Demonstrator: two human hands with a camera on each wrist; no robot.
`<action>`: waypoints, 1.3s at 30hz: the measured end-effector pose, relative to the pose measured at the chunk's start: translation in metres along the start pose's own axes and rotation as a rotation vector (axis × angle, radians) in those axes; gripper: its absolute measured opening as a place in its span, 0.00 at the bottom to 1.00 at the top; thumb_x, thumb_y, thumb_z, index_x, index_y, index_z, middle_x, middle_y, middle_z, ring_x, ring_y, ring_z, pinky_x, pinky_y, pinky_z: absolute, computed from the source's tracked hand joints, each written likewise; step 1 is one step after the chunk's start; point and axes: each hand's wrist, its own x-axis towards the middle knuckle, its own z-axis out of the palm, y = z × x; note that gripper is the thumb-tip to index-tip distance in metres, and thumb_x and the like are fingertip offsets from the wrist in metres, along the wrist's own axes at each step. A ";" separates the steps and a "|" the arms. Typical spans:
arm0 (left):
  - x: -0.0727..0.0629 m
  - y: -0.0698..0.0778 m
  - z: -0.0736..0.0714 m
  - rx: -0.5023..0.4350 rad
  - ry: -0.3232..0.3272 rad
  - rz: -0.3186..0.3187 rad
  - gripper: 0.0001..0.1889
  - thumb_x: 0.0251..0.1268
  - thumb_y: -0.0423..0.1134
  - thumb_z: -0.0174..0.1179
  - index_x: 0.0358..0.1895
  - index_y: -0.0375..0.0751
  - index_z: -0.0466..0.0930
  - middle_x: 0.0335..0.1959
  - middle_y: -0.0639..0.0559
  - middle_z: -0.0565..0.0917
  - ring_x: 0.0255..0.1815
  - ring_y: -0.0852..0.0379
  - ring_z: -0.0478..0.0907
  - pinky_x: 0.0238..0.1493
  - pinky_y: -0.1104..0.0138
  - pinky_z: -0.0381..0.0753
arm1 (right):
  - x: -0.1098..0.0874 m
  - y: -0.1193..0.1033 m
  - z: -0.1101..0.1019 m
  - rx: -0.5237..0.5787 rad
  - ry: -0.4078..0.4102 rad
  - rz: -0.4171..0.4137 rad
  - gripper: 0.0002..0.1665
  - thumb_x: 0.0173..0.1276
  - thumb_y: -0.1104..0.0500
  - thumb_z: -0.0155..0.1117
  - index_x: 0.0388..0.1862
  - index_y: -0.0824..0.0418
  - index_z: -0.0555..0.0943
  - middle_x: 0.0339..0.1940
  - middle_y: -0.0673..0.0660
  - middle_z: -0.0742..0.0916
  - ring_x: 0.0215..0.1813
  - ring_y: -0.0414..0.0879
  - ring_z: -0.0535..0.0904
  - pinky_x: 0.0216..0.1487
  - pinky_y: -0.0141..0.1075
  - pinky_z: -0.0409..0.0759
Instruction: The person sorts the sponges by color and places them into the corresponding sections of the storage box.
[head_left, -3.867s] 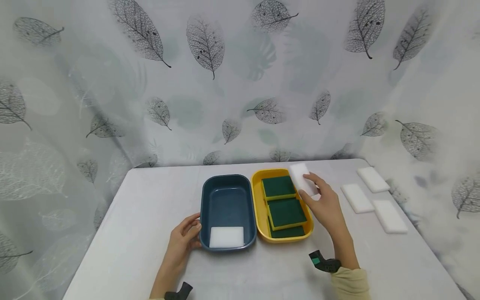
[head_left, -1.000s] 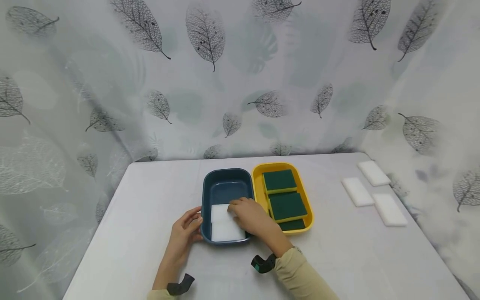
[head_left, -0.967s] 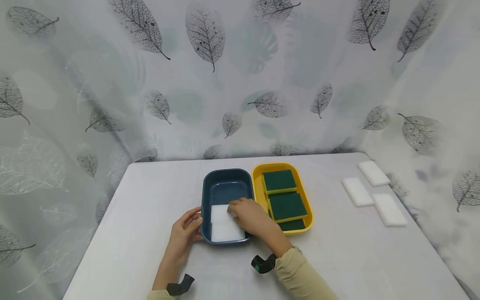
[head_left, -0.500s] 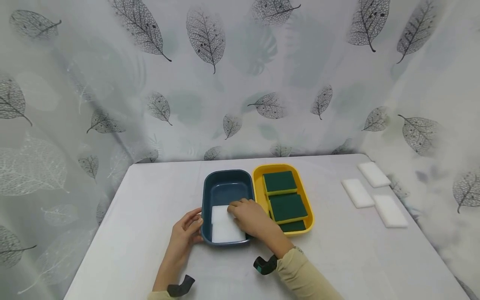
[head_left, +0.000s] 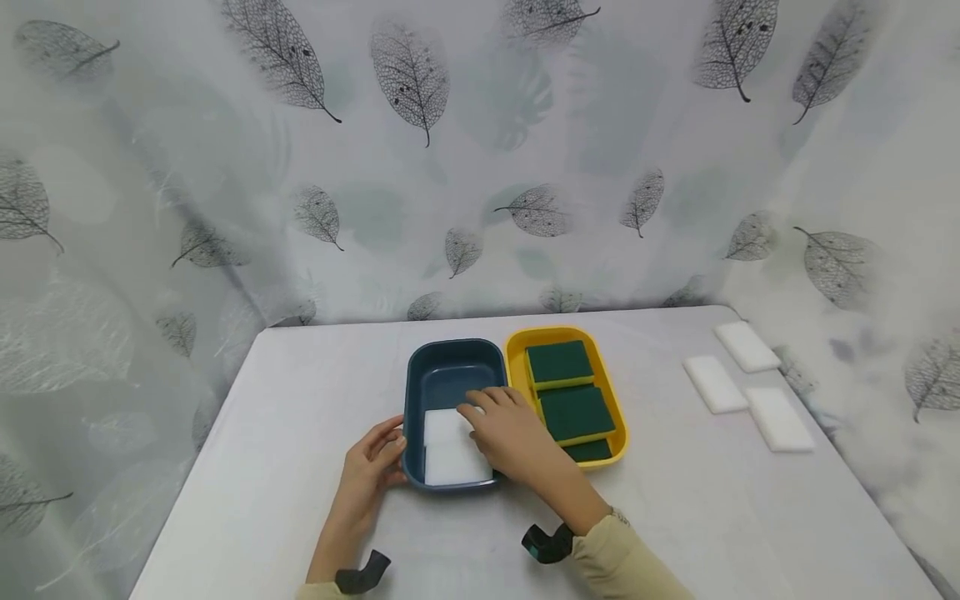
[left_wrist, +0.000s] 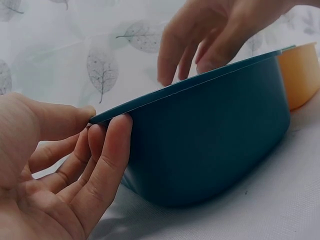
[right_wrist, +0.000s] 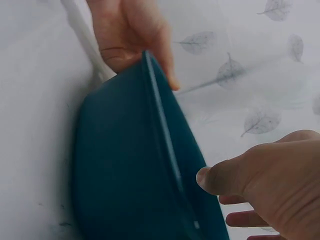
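Note:
At the left side of the blue tray [head_left: 453,385], my left hand [head_left: 363,475] pinches the rim between thumb and fingers, as the left wrist view shows on the tray's edge [left_wrist: 210,135]. Two white sponges lie side by side in the near half of that tray: a front one [head_left: 456,467] and one behind it [head_left: 444,425]. My right hand [head_left: 517,437] hovers over the tray's right rim, its fingers loosely bent and holding nothing. In the right wrist view the thumb and fingers [right_wrist: 227,175] stand apart above the rim. The right hand partly covers the rear sponge.
Touching the blue tray's right side stands a yellow tray [head_left: 621,437] with green-and-yellow scouring sponges [head_left: 576,414] in it. Three more white sponges [head_left: 714,385] lie on the white table [head_left: 675,517] at the right. A leaf-patterned curtain [head_left: 480,167] hangs behind the table.
Earlier, my right hand held a white sponge over the yellow tray; that sponge now lies in the blue tray. The hand has since let go and lifted slightly rightward. The left hand stays put.

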 end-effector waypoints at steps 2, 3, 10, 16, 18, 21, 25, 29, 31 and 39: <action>0.002 0.000 0.001 0.004 -0.005 0.006 0.25 0.71 0.39 0.67 0.70 0.42 0.76 0.50 0.49 0.79 0.35 0.60 0.78 0.30 0.69 0.85 | -0.003 0.003 -0.004 0.004 0.015 0.012 0.25 0.76 0.48 0.66 0.69 0.48 0.79 0.72 0.52 0.82 0.72 0.52 0.76 0.76 0.50 0.73; 0.002 0.000 0.001 0.004 -0.005 0.004 0.25 0.71 0.39 0.67 0.70 0.42 0.76 0.50 0.50 0.79 0.35 0.60 0.78 0.30 0.69 0.85 | -0.005 0.005 -0.006 0.009 0.024 0.017 0.25 0.76 0.48 0.67 0.69 0.48 0.79 0.71 0.52 0.82 0.72 0.52 0.76 0.76 0.51 0.73; 0.004 -0.001 0.002 0.001 0.004 0.004 0.25 0.71 0.38 0.67 0.69 0.42 0.76 0.50 0.49 0.80 0.35 0.60 0.78 0.29 0.69 0.85 | -0.020 0.022 -0.024 0.111 0.111 0.101 0.26 0.73 0.50 0.71 0.68 0.52 0.80 0.72 0.56 0.82 0.73 0.56 0.76 0.76 0.54 0.72; 0.005 -0.001 0.003 -0.002 -0.001 0.007 0.25 0.71 0.38 0.67 0.69 0.42 0.76 0.49 0.50 0.79 0.34 0.60 0.78 0.28 0.69 0.84 | -0.035 0.043 -0.033 0.206 0.176 0.184 0.29 0.71 0.51 0.73 0.69 0.54 0.79 0.72 0.58 0.81 0.73 0.58 0.76 0.74 0.57 0.74; 0.005 0.000 0.003 0.000 0.000 0.009 0.25 0.71 0.37 0.67 0.69 0.42 0.76 0.49 0.50 0.79 0.34 0.61 0.78 0.28 0.69 0.84 | -0.041 0.052 -0.034 0.238 0.205 0.198 0.30 0.70 0.52 0.73 0.69 0.55 0.79 0.71 0.58 0.82 0.72 0.59 0.76 0.72 0.57 0.76; 0.004 0.000 0.003 0.004 0.003 0.011 0.25 0.71 0.37 0.67 0.69 0.42 0.76 0.49 0.51 0.80 0.35 0.61 0.78 0.28 0.70 0.84 | -0.048 0.065 -0.035 0.307 0.243 0.239 0.30 0.70 0.53 0.74 0.69 0.56 0.79 0.71 0.59 0.82 0.71 0.59 0.77 0.71 0.57 0.77; 0.005 -0.001 0.003 0.005 0.006 0.014 0.25 0.71 0.38 0.67 0.69 0.42 0.76 0.49 0.51 0.80 0.35 0.61 0.78 0.29 0.70 0.84 | -0.060 0.082 -0.034 0.402 0.260 0.308 0.29 0.71 0.55 0.73 0.70 0.56 0.79 0.72 0.61 0.81 0.72 0.62 0.76 0.71 0.60 0.76; 0.005 0.000 0.003 0.005 0.010 0.013 0.25 0.71 0.38 0.67 0.69 0.42 0.76 0.49 0.52 0.80 0.35 0.61 0.78 0.29 0.70 0.84 | -0.071 0.097 -0.035 0.464 0.268 0.361 0.30 0.72 0.57 0.71 0.71 0.56 0.77 0.73 0.63 0.79 0.73 0.64 0.73 0.71 0.63 0.74; 0.006 0.000 0.002 0.004 0.006 0.018 0.25 0.71 0.38 0.67 0.69 0.42 0.76 0.49 0.51 0.80 0.35 0.61 0.78 0.29 0.70 0.84 | -0.075 0.104 -0.035 0.484 0.271 0.387 0.30 0.73 0.58 0.70 0.72 0.57 0.75 0.74 0.63 0.78 0.74 0.64 0.71 0.72 0.65 0.72; 0.004 -0.001 0.002 0.008 0.003 0.013 0.26 0.70 0.38 0.68 0.69 0.41 0.76 0.48 0.51 0.81 0.34 0.62 0.78 0.28 0.70 0.84 | -0.093 0.139 -0.029 0.514 0.318 0.468 0.30 0.75 0.60 0.68 0.73 0.60 0.74 0.73 0.67 0.78 0.73 0.67 0.72 0.72 0.68 0.70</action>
